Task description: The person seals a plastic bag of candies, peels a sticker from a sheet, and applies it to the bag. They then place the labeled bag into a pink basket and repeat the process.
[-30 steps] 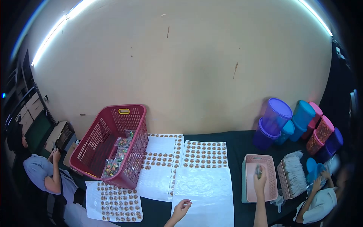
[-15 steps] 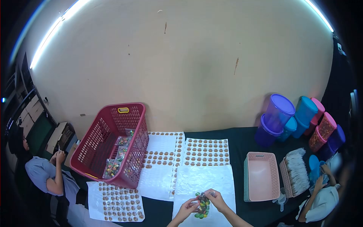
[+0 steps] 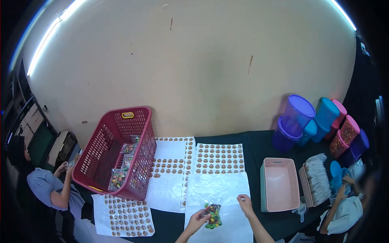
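A small clear bag of colourful candies (image 3: 213, 218) lies over a white sheet (image 3: 235, 231) in front of me. My left hand (image 3: 197, 221) grips the bag's left edge between thumb and fingers. To the right of the bag, my right hand (image 3: 245, 205) is apart from it, above the sheet's right side. Its fingers are drawn together; whether anything small is between them cannot be made out. Behind the white sheet is a sheet of round brown stickers (image 3: 219, 156).
A maroon basket (image 3: 144, 174) holding several candy bags stands left, beside more sticker sheets (image 3: 121, 216). At right are a pink tray (image 3: 281, 186), a basket of clear packets (image 3: 317, 180) and stacked tubs (image 3: 299, 113). People sit at left (image 3: 50, 188) and right (image 3: 344, 214).
My right hand has let go of the bag and moved right and up. My left hand keeps the bag, which sits slightly further left. The camera view has shifted a little.
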The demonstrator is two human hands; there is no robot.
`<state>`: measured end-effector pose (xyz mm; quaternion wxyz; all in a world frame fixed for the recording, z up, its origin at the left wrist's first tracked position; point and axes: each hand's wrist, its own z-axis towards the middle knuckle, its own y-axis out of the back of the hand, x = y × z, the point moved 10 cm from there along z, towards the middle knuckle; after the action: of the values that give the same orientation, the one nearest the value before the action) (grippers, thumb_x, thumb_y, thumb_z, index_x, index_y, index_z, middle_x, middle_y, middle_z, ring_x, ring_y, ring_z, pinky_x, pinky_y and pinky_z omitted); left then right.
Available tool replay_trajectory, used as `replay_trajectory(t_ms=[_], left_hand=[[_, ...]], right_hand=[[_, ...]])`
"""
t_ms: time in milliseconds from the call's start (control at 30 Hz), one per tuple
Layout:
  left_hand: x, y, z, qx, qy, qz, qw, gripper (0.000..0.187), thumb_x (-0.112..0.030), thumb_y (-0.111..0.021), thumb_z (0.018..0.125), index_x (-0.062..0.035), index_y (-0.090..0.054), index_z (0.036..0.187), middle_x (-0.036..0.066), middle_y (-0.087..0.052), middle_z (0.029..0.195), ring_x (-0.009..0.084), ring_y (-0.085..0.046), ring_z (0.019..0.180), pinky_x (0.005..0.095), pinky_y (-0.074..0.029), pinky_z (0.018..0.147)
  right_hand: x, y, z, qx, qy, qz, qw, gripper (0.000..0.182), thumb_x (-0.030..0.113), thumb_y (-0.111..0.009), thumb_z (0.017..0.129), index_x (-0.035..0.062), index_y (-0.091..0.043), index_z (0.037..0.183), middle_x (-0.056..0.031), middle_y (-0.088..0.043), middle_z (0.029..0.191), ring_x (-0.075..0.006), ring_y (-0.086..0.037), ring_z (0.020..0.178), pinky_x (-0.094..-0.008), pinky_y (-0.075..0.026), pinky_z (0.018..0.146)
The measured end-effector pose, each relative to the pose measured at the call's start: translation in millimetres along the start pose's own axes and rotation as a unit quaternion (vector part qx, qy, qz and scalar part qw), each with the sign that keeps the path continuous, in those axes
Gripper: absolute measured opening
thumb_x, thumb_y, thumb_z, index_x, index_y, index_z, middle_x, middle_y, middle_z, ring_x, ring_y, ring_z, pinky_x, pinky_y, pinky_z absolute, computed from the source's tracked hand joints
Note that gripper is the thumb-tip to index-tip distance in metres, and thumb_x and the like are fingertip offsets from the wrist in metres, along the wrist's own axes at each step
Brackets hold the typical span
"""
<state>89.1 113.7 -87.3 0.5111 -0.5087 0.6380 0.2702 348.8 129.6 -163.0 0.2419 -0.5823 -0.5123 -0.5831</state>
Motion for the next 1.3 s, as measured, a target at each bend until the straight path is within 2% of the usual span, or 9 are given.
replay_trajectory(t_ms=[133, 267, 367, 467, 567, 733, 1067, 1200, 1300], left_hand=[[-11.1, 24.3, -3.0, -0.062, -0.020, -0.021, 0.998, 0.043, -0.016, -0.058, 0.083, -0.0003, -0.044, 0.121, 0.004, -0.058, 0.093, 0.0076, -0.055, 0.079, 0.0197, -0.045, 0.067], [-6.3, 37.6, -1.5, -0.087, -0.022, -0.028, 0.996, 0.045, -0.014, -0.055, 0.085, 0.0017, -0.040, 0.123, 0.006, -0.057, 0.098, 0.0101, -0.057, 0.082, 0.0211, -0.046, 0.071], [3.4, 38.6, 0.3, -0.099, -0.008, -0.068, 0.993, 0.045, -0.014, -0.054, 0.085, 0.0012, -0.037, 0.125, 0.009, -0.056, 0.103, 0.0114, -0.056, 0.087, 0.0225, -0.046, 0.075], [2.4, 30.7, 0.8, -0.090, -0.009, -0.070, 0.993, 0.045, -0.014, -0.053, 0.086, 0.0012, -0.037, 0.125, 0.010, -0.055, 0.106, 0.0125, -0.055, 0.091, 0.0237, -0.046, 0.077], [2.8, 23.6, 3.5, -0.073, -0.016, -0.064, 0.995, 0.044, -0.013, -0.053, 0.086, 0.0016, -0.037, 0.125, 0.010, -0.054, 0.107, 0.0130, -0.055, 0.091, 0.0240, -0.046, 0.078], [2.0, 19.7, 1.8, -0.069, -0.017, -0.053, 0.996, 0.044, -0.013, -0.052, 0.086, 0.0020, -0.037, 0.124, 0.010, -0.054, 0.107, 0.0130, -0.054, 0.091, 0.0238, -0.046, 0.078], [6.0, 22.3, 2.1, -0.063, -0.038, -0.060, 0.995, 0.043, -0.014, -0.053, 0.086, 0.0031, -0.038, 0.123, 0.011, -0.054, 0.107, 0.0127, -0.054, 0.091, 0.0235, -0.045, 0.078], [5.4, 21.0, 1.1, -0.062, -0.035, -0.049, 0.996, 0.044, -0.014, -0.053, 0.086, 0.0032, -0.038, 0.123, 0.010, -0.054, 0.107, 0.0129, -0.054, 0.090, 0.0236, -0.045, 0.078], [2.8, 20.7, -0.3, -0.062, -0.038, -0.048, 0.996, 0.044, -0.014, -0.053, 0.086, 0.0035, -0.038, 0.123, 0.009, -0.054, 0.106, 0.0130, -0.055, 0.088, 0.0240, -0.045, 0.077]], right_hand=[[-50.5, 45.5, 1.3, -0.176, -0.034, -0.293, 0.939, 0.022, 0.014, -0.057, 0.077, 0.0030, -0.055, 0.096, -0.0166, -0.049, 0.101, -0.0298, -0.048, 0.092, -0.0399, -0.039, 0.083], [-89.3, 48.9, 15.6, -0.168, 0.008, -0.318, 0.933, 0.021, 0.008, -0.054, 0.077, 0.0010, -0.053, 0.097, -0.0167, -0.053, 0.094, -0.0291, -0.053, 0.085, -0.0370, -0.044, 0.073], [-67.1, 56.9, 13.9, -0.149, 0.060, -0.179, 0.971, 0.018, 0.003, -0.052, 0.077, -0.0002, -0.052, 0.095, -0.0154, -0.056, 0.081, -0.0286, -0.055, 0.076, -0.0364, -0.045, 0.067], [-60.6, 31.3, 0.5, -0.049, -0.140, 0.139, 0.979, 0.021, 0.004, -0.057, 0.073, -0.0015, -0.053, 0.094, -0.0132, -0.055, 0.070, -0.0273, -0.056, 0.068, -0.0338, -0.046, 0.065], [-51.8, 20.3, 7.8, -0.062, 0.008, -0.175, 0.983, 0.059, 0.020, -0.078, 0.057, 0.0002, -0.048, 0.104, -0.0147, -0.049, 0.092, -0.0275, -0.050, 0.091, -0.0400, -0.041, 0.081], [-32.2, 21.8, -6.0, -0.105, -0.064, -0.309, 0.943, 0.086, 0.028, -0.079, 0.054, 0.0028, -0.032, 0.120, -0.0193, -0.035, 0.114, -0.0361, -0.039, 0.104, -0.0417, -0.035, 0.089], [-103.4, -8.5, 27.9, 0.045, -0.089, -0.106, 0.989, 0.035, 0.030, -0.049, 0.084, -0.0049, -0.057, 0.084, -0.0236, -0.060, 0.083, -0.0381, -0.058, 0.084, -0.0444, -0.045, 0.068], [-49.5, -2.4, 8.5, -0.006, -0.050, -0.130, 0.990, 0.021, 0.018, -0.054, 0.081, -0.0009, -0.059, 0.090, -0.0166, -0.061, 0.076, -0.0229, -0.060, 0.072, -0.0328, -0.045, 0.066], [0.7, 11.7, 8.8, -0.044, 0.060, -0.127, 0.989, 0.013, 0.007, -0.052, 0.078, -0.0012, -0.055, 0.087, -0.0240, -0.057, 0.081, -0.0413, -0.054, 0.080, -0.0439, -0.043, 0.064]])
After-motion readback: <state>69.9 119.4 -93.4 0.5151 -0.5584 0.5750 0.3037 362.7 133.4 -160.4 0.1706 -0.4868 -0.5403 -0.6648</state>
